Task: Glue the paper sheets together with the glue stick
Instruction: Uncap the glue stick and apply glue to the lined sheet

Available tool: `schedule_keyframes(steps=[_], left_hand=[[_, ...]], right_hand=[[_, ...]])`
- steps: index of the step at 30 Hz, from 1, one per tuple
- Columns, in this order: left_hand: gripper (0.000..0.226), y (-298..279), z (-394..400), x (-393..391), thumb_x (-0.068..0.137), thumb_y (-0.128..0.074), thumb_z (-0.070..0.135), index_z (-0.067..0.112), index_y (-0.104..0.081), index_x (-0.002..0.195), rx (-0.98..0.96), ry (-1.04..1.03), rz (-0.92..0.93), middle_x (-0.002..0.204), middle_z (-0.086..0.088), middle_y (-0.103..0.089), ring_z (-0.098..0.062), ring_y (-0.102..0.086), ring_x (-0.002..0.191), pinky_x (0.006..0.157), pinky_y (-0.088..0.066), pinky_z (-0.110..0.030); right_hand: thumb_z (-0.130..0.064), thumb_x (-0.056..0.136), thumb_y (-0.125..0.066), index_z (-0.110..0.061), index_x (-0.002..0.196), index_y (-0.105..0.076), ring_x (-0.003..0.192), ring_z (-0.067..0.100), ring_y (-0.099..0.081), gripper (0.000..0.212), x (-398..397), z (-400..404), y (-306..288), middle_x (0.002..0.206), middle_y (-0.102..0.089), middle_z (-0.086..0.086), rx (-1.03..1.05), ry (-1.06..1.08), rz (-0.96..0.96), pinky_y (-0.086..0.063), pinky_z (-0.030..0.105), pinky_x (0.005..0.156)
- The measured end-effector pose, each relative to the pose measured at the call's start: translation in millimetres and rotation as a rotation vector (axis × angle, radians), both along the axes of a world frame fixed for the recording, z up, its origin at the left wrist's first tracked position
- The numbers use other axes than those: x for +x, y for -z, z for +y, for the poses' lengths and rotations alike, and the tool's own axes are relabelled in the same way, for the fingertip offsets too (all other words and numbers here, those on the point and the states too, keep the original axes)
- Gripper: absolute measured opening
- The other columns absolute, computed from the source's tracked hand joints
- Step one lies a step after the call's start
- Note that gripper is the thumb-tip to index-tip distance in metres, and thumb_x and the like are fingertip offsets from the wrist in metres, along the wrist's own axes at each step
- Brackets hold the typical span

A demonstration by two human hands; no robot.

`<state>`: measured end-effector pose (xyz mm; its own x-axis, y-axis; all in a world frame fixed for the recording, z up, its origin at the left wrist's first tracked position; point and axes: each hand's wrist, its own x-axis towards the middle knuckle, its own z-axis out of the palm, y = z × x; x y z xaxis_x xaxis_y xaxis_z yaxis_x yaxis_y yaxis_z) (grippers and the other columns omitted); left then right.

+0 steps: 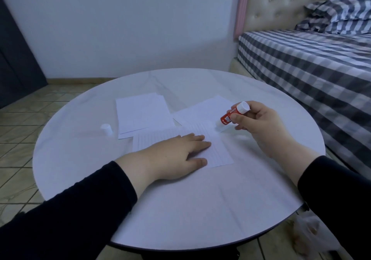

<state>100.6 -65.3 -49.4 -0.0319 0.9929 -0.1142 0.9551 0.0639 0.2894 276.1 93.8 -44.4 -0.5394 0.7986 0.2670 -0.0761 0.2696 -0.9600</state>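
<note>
Gluing step in hand. Left hand [176, 151] lay flat, fingers straight, pinning lined sheet [216, 149] on table [180, 209]. Right hand [259, 119] gripped uncapped glue stick [232, 114], tip at sheet's far corner. Next, judged: draw tip along edge, then lay another sheet [142, 113] on top.

Bare table [180, 209] near edge; cap [107, 129] left, paper stack [142, 113] behind.
</note>
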Motion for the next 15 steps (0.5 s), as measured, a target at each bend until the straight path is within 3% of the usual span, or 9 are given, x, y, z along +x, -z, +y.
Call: schedule_keyframes(steps=[6,12,15], left_hand=[[0.051,-3,-5,-13,0.095,-0.049,0.051,0.047,-0.035,0.144,0.011,0.0,-0.055,0.154,0.028,-0.021,0.007,-0.014,0.142,0.119,-0.017,-0.026],[0.054,3,-5,-13,0.095,-0.042,0.057,0.049,-0.027,0.146,0.005,-0.021,-0.022,0.157,0.028,-0.013,0.004,-0.009,0.145,0.119,-0.015,-0.029],[0.054,3,-7,-13,0.094,-0.042,0.057,0.05,-0.027,0.146,0.011,-0.023,-0.023,0.157,0.028,-0.014,0.005,-0.01,0.144,0.119,-0.015,-0.028]], right_hand=[[-0.005,0.09,-0.064,-0.009,0.101,-0.065,0.103,0.034,-0.065,0.012,-13,-2,-5,0.104,-0.069,0.023,0.064,-0.058,-0.042,-0.055,0.043,0.089],[-0.008,0.09,-0.066,-0.019,0.11,-0.059,0.089,0.023,-0.071,0.024,-23,-4,-3,0.085,-0.074,0.008,0.141,-0.023,-0.06,-0.056,0.043,0.089],[-0.01,0.088,-0.068,-0.028,0.119,-0.055,0.083,0.022,-0.072,0.038,-22,-8,-6,0.08,-0.073,0.015,0.148,0.005,0.004,-0.057,0.036,0.085]])
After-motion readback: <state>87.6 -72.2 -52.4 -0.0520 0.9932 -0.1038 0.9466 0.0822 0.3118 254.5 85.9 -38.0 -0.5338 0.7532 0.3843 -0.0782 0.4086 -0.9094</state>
